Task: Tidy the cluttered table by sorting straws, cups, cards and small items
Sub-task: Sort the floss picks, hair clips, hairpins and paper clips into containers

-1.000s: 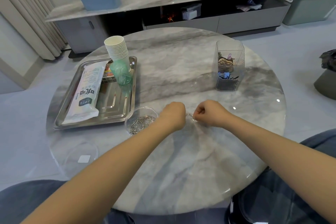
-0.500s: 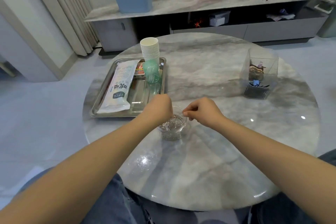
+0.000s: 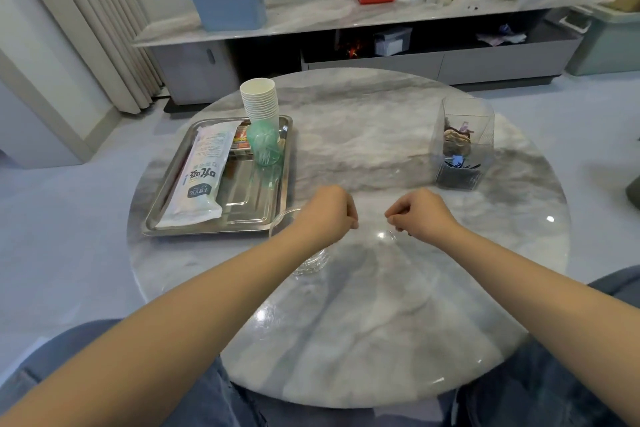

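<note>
Both hands are seen low over the middle of the round grey marble surface (image 3: 363, 340), knuckles up, fingers curled under. The left hand (image 3: 327, 211) is closed into a loose fist; nothing can be seen in it. The right hand (image 3: 420, 215) is curled with fingertips pinched together, and a small glinting item, thin and wire-like, probably a paper clip (image 3: 390, 235), lies on the surface just under and to the inner side of those fingertips. Whether it is held or only touched cannot be told.

The small round clear plastic dish (image 3: 310, 262) sits directly beneath the left wrist and forearm, mostly covered — only its rim and near wall show. It lies toward the person and to the left of the clip, so the left hand is the nearer one to it, the right hand nearer to the clip.

The clip's long axis cannot be made out.

Judged step: small items are being gathered into the dish. The coming move would run from the clip leftward and slightly back.

Open room — bare marble between and in front of the hands. The rectangular steel tray (image 3: 221, 229) borders the dish on the left; the clear square plastic holder (image 3: 462, 149) stands well apart, far right. The near edge is not close.
</note>
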`<state>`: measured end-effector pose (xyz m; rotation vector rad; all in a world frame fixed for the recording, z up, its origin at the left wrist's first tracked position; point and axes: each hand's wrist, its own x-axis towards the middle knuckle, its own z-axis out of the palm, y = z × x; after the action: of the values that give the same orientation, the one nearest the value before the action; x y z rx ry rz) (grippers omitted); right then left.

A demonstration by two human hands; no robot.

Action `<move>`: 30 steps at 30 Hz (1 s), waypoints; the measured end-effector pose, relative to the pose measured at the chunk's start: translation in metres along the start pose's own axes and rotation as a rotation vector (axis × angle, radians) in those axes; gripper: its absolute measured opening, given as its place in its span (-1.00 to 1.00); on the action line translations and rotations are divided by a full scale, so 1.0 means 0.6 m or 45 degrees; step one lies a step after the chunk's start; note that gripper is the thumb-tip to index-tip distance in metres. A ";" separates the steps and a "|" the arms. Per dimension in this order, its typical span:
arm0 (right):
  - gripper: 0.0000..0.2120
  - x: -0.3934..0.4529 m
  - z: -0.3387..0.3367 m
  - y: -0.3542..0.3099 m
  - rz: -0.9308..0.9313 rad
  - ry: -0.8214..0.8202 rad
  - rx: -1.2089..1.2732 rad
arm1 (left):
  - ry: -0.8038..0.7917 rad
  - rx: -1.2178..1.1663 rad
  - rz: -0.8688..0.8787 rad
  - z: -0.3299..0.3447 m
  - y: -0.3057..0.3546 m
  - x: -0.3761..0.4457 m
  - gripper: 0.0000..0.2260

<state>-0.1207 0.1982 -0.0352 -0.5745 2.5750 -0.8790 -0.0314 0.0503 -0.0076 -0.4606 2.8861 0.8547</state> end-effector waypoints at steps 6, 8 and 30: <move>-0.79 0.004 0.026 0.040 0.118 0.008 -0.131 | -0.048 -0.003 0.007 0.048 0.027 0.036 -0.92; -0.84 0.006 0.034 0.043 0.106 0.009 -0.173 | -0.073 0.018 -0.004 0.064 0.033 0.046 -0.88; -0.90 -0.023 0.051 -0.114 -0.334 -0.165 0.186 | 0.211 0.054 -0.034 -0.060 -0.049 -0.050 -0.90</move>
<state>-0.0771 0.1404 -0.0115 -0.9076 2.3303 -1.0658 0.0061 0.0152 0.0125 -0.5910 3.0327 0.7851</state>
